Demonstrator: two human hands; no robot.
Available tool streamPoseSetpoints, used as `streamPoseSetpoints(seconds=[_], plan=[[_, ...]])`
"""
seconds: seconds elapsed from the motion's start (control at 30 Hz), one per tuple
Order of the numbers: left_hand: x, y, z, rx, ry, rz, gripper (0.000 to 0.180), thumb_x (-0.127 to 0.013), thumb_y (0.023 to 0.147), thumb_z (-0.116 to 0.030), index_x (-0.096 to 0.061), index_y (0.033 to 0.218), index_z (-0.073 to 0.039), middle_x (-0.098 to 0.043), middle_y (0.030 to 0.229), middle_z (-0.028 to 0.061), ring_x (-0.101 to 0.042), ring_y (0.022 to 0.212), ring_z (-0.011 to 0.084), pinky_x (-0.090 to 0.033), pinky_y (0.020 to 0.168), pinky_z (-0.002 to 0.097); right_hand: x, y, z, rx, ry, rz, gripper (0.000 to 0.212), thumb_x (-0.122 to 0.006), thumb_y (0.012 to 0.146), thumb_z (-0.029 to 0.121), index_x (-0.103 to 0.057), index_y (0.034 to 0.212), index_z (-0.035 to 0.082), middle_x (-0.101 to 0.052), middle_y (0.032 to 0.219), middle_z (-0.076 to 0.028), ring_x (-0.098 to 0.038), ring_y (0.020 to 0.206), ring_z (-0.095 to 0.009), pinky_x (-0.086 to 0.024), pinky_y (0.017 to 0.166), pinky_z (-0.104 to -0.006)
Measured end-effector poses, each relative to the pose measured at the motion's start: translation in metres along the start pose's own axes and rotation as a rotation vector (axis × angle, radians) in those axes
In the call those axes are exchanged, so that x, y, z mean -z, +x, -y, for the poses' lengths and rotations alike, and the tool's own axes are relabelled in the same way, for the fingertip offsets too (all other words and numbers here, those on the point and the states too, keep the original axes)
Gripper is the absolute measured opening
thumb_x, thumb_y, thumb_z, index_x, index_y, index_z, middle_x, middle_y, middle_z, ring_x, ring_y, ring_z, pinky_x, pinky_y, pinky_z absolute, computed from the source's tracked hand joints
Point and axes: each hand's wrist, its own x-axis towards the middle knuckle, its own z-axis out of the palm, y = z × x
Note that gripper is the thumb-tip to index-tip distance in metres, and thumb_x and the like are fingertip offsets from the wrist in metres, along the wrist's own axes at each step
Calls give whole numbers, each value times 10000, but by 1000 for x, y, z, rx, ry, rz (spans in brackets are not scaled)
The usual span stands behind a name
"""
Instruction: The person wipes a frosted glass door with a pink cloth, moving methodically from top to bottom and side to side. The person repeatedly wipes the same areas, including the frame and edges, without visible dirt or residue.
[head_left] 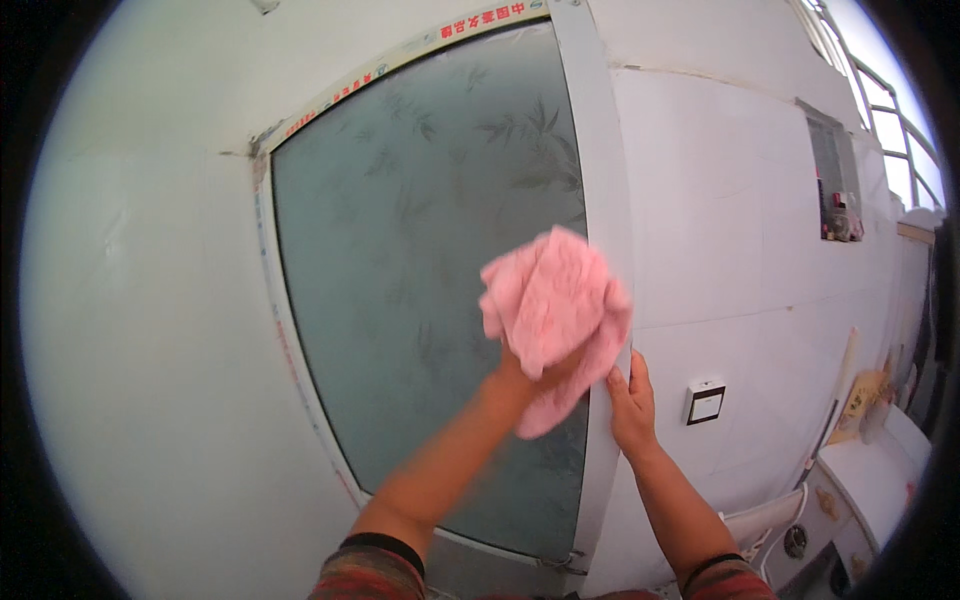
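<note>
A pink cloth (562, 290), bunched up with one end hanging down, covers most of my left hand (518, 362). That hand is closed on the cloth, though its fingers are hidden. The cloth is over the right side of a frosted glass door panel (400, 270) with a faint leaf pattern; whether it touches the glass I cannot tell. Lower and to the right, my right hand (632, 408) grips the edge of the white door frame (603, 200), thumb on the front side and fingers along the edge.
Right of the door, a white wall (710, 230) carries a switch (706, 403) and a small niche (838, 190) with little items. At the far right stand a white cabinet (850, 490) and, in front of it, a white chair back (765, 520). A barred window (890, 110) is at the upper right.
</note>
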Motion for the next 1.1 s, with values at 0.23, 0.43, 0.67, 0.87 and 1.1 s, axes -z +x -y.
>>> streamPoseSetpoints(seconds=[0.23,0.43,0.67,0.87,1.1], plan=[[27,166,35,-534,305,-185,218,-476,747,-106,-539,950,-56,-532,903,26,-519,910,165,-422,778,254,5,9,-10,-57,35,22,291,-386,915,202,-384,1147,27,-577,874,-98,-584,720,-166,-487,651,-297],[46,225,104,-538,183,-228,157,-480,760,-105,-564,878,-44,-544,820,29,-544,834,187,-442,702,261,6,13,-12,-117,86,41,324,-428,904,196,-375,1155,-3,-555,933,-111,-574,786,-167,-500,690,-320],[108,196,220,-171,236,-234,270,-463,864,-217,-549,1063,-54,-546,1066,98,-503,1022,228,-392,860,275,1,18,-14,-152,117,-24,333,-444,899,224,-391,1142,2,-569,918,-114,-582,771,-174,-493,686,-313],[161,154,256,-190,471,-453,317,-426,881,-223,-506,1145,-66,-494,1179,104,-451,1125,235,-361,934,278,12,22,-22,-153,39,2,355,-445,895,263,-386,1141,14,-566,929,-114,-579,771,-176,-483,688,-324],[129,156,185,-53,-483,-490,452,-455,853,-241,-398,1197,46,-429,1244,177,-449,1140,211,-411,920,275,10,19,-26,-147,102,-10,325,-446,895,246,-381,1122,22,-561,908,-107,-574,771,-164,-491,703,-315]])
